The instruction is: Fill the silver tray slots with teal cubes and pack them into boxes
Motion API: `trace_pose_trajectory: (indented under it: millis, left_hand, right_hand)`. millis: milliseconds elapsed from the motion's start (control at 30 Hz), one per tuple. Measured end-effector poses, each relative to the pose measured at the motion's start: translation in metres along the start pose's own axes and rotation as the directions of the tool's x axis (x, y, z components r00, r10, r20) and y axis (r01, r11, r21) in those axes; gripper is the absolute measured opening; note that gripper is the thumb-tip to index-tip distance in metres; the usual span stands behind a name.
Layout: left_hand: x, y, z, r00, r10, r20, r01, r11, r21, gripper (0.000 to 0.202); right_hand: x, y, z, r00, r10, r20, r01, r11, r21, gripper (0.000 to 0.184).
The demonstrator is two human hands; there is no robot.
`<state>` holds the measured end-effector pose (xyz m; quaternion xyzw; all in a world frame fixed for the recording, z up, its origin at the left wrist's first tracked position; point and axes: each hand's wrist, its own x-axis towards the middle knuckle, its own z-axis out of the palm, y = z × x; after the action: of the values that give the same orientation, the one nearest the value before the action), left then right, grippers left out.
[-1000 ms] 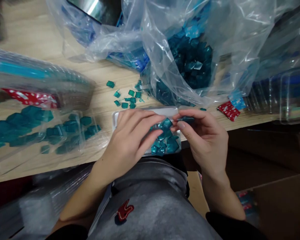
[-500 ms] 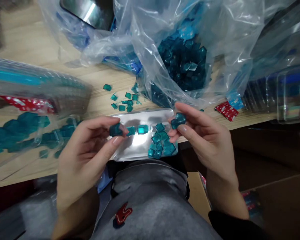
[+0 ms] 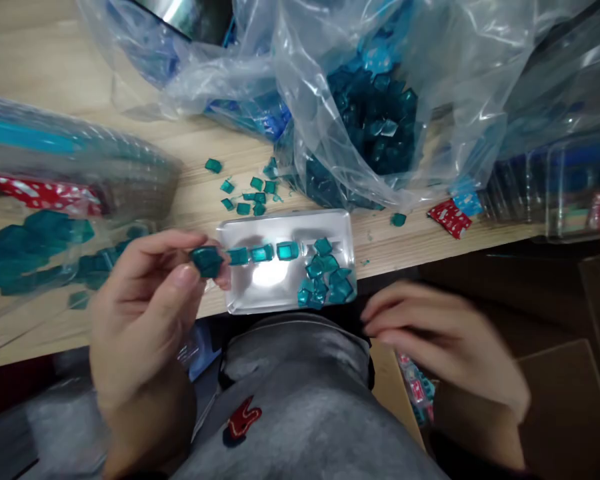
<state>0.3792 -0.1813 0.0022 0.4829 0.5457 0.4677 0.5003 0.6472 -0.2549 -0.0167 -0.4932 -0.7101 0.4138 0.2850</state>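
My left hand [image 3: 145, 300] pinches a teal square piece [image 3: 207, 261] between thumb and fingertips, just left of a clear plastic tray [image 3: 275, 293] at the table's front edge. In the tray, three teal pieces [image 3: 263, 253] lie in a row, and a heap of several more [image 3: 327, 280] fills its right end. My right hand [image 3: 440, 347] hangs below the table edge, right of the tray. It is smeared by motion, fingers close together, and I cannot make out whether it holds anything.
A large clear bag of teal pieces [image 3: 375, 113] lies behind the tray. Loose teal pieces [image 3: 245, 193] are scattered on the wooden table [image 3: 55, 60]. Clear packs with teal pieces [image 3: 40, 253] sit at left. A red wrapper [image 3: 447, 219] lies at right, beside stacked clear trays [image 3: 555, 187].
My right hand has dropped from above the tray to below the table edge. My left hand has moved left with a teal piece. A third piece now lies in the tray's row.
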Motion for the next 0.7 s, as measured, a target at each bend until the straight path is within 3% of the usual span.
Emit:
trace_pose_trajectory:
  millis: [33,67,200,267,333,500,633,700]
  left_hand:
    - [0.001,-0.001,-0.003,0.999,-0.04,0.021,0.041,0.999,-0.034,0.016]
    - [0.002,-0.002,-0.005,0.996,-0.068,0.057,0.072,0.995,-0.064,0.014]
    - [0.003,-0.006,-0.007,0.964,-0.062,0.257,0.088,0.992,-0.093,0.018]
    - [0.001,-0.005,-0.003,0.952,-0.056,0.301,0.08,0.994,-0.068,0.025]
    - [-0.003,-0.001,0.002,0.947,-0.047,0.319,0.079,0.993,-0.089,0.025]
    - [-0.007,0.005,0.012,0.915,-0.027,0.403,0.131,0.964,-0.233,0.013]
    - [-0.007,0.001,0.014,0.907,-0.05,0.417,0.19,0.935,-0.3,0.011]
    - [-0.005,-0.003,0.015,0.915,-0.063,0.398,0.198,0.931,-0.308,0.013]
  right_hand:
    - [-0.005,0.007,0.016,0.984,0.021,0.174,-0.024,1.0,0.011,0.013]
    - [-0.008,0.017,0.035,0.97,0.102,0.219,-0.082,0.992,-0.097,0.015]
    - [-0.005,0.065,0.111,0.959,0.247,0.142,-0.198,0.936,-0.292,0.028]
    - [0.002,0.083,0.134,0.955,0.266,0.131,-0.212,0.921,-0.326,0.032]
    - [0.009,0.093,0.143,0.955,0.268,0.127,-0.213,0.917,-0.337,0.035]
    - [0.007,0.084,0.128,0.957,0.226,0.182,-0.172,0.946,-0.275,0.032]
    - [-0.006,0.043,0.081,0.946,0.14,0.291,-0.115,0.988,-0.104,0.017]
    - [-0.006,0.016,0.05,0.946,0.065,0.319,-0.104,0.989,0.105,0.015]
